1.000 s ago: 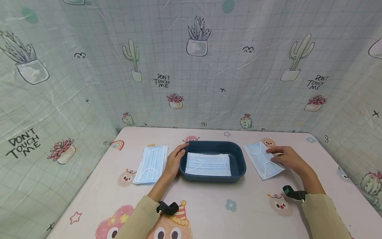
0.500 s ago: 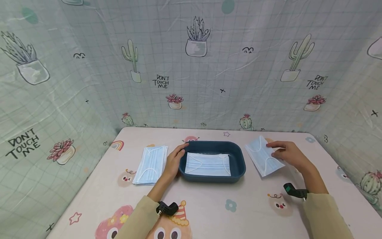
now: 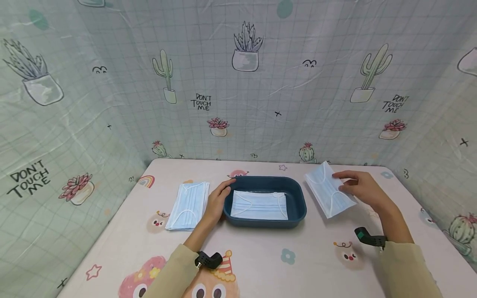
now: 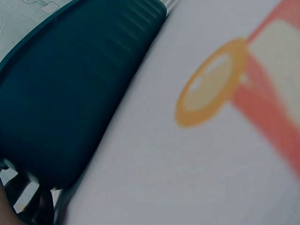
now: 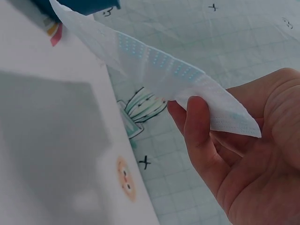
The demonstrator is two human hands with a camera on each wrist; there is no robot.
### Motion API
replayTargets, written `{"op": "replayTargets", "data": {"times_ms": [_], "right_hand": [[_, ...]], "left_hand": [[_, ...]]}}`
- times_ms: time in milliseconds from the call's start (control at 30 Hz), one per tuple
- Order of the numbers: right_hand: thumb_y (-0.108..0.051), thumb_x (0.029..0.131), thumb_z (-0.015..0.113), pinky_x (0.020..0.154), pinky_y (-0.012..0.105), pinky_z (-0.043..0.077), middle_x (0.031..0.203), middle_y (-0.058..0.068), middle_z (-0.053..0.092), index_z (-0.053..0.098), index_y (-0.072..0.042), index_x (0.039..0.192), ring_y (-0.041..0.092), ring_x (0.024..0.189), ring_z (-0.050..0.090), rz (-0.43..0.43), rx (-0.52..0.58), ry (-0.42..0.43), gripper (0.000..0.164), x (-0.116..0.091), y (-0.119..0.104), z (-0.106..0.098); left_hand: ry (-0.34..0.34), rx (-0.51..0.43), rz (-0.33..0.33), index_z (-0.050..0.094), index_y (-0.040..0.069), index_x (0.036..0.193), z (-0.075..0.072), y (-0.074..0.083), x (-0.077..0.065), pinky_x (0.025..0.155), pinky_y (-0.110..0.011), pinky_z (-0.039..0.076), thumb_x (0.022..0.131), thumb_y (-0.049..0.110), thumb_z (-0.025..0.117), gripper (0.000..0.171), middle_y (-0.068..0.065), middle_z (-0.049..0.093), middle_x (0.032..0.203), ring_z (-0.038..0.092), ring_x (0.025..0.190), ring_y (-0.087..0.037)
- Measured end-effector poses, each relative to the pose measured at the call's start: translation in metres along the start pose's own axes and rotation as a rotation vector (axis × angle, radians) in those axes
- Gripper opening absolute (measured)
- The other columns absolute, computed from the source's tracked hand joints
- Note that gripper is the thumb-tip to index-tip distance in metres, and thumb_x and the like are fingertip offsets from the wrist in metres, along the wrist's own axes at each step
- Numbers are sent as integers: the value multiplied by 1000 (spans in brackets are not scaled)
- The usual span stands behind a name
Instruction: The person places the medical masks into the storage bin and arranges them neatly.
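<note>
My left hand (image 3: 215, 202) grips the left end of a dark blue plastic basket (image 3: 265, 224), its fingers over the rim near the far corner. Inside the basket lies a light blue face mask (image 3: 259, 205), flat with its ear loops on top. To the right, my right hand (image 3: 363, 188) pinches another face mask (image 3: 328, 190) by its right edge. The right wrist view shows thumb and fingers on either side of this bowed mask (image 5: 154, 70), held tilted above the table. In the left wrist view the basket's side wall (image 4: 70, 103) fills the left, and the hand is mostly hidden.
A stack of face masks (image 3: 189, 206) lies on the table (image 3: 290, 273) left of my left hand. The table has a cartoon-printed cover. Hanging cloth (image 3: 275, 91) with cactus prints closes off the back and both sides.
My right hand has lifted its face mask off the table, raising the far edge and moving slightly away from me. The left hand and the basket have stayed in place.
</note>
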State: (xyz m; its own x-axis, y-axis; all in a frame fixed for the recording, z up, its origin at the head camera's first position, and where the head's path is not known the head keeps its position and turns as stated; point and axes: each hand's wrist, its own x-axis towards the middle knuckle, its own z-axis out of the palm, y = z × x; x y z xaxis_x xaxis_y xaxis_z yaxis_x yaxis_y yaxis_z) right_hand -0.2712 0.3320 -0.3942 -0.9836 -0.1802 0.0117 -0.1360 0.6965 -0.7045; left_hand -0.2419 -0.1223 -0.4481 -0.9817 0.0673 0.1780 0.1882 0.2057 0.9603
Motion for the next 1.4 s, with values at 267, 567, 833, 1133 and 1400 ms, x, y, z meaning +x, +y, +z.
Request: {"op": "replayTargets", "data": {"times_ms": [267,567,833,1133,1400], "right_hand": [[-13,99,66,77,17,51,150,27,52,60,-4,142,30,107,58,-30,-10,39,45,-5,-18,-5],[-15,99,67,76,16,51,147,28,54,61,-5,142,34,111,59,-48,-29,71,45,-11,-30,-5],[-14,99,67,75,18,51,145,27,56,61,-5,142,34,111,60,-64,-33,85,45,-15,-39,-7],[-14,98,69,72,19,54,143,25,57,63,-5,140,20,101,61,-96,-26,112,43,-23,-49,-7],[-12,98,70,69,21,55,140,24,60,66,-5,137,2,92,59,-134,-26,142,40,-31,-57,-8]], "left_hand": [[-11,7,11,57,8,147,-2,1,1,129,-50,25,111,16,42,40,-10,53,157,38,154,-29],[-19,1,9,57,9,147,-3,-2,1,129,-50,24,111,17,42,40,-11,52,157,37,154,-30],[-10,9,6,58,10,147,-4,-3,-1,129,-52,24,111,17,42,40,-12,52,157,38,154,-31],[-6,9,1,58,10,147,-5,-3,-3,129,-52,24,111,18,42,40,-11,52,157,38,154,-31],[-3,3,-1,59,10,146,-4,-2,-3,129,-52,25,110,17,43,40,-11,52,157,39,153,-31]]}}
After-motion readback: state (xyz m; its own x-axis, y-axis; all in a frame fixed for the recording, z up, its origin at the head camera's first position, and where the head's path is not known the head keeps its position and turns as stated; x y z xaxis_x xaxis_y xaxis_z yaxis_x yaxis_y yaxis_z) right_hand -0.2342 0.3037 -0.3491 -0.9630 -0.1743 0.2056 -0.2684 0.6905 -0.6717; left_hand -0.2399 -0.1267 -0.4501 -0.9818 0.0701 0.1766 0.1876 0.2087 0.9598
